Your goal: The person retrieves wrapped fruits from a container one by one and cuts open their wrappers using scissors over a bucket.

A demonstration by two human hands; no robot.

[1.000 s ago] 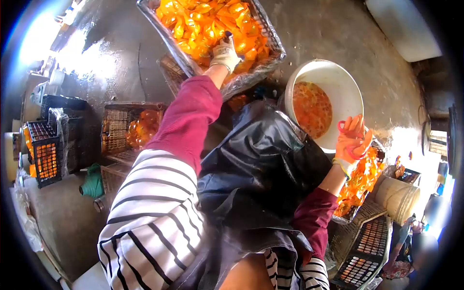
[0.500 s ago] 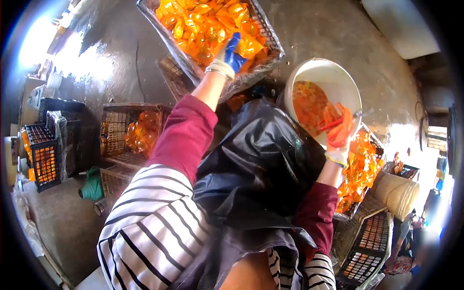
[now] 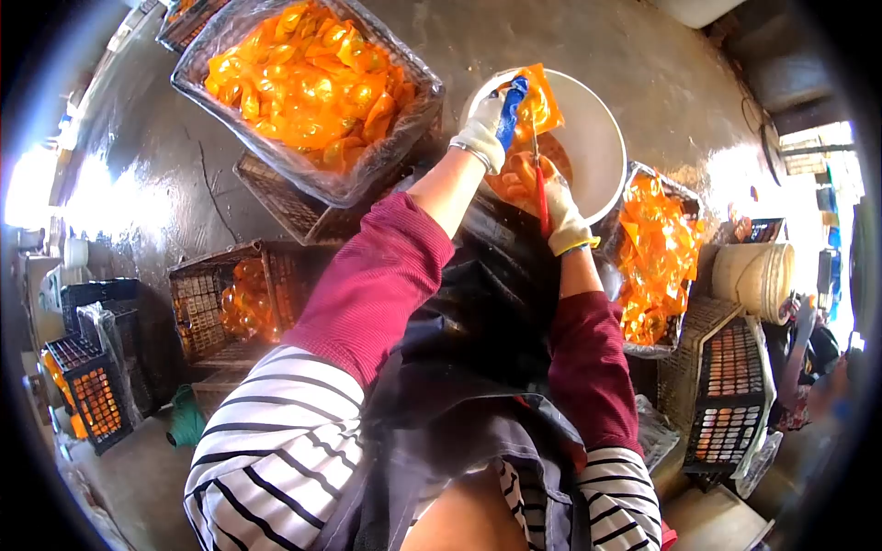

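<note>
My left hand (image 3: pixel 490 127), in a white glove with blue fingers, is closed on an orange plastic packet (image 3: pixel 542 99) above a white bucket (image 3: pixel 599 133). Red-handled scissors (image 3: pixel 542 195) are in my gloved right hand (image 3: pixel 559 204), just below. Their blades point up at the packet's lower edge; I cannot tell whether they are cutting into it. Orange-red contents show inside the bucket, partly hidden by my hands. To the left stands a plastic-lined crate (image 3: pixel 188 84) heaped with similar orange packets (image 3: pixel 312 83).
Right of the bucket, another lined crate holds more orange packets (image 3: pixel 654 257). A crate lying on its side (image 3: pixel 207 303) is at left. Beyond the right crate are a cream bucket (image 3: pixel 753 275) and stacked black crates (image 3: pixel 730 395). The floor (image 3: pixel 514 32) looks wet.
My left hand has moved from the left crate to over the bucket, bringing an orange packet. The right hand has turned and brought the scissors up to it. My view has shifted right.
</note>
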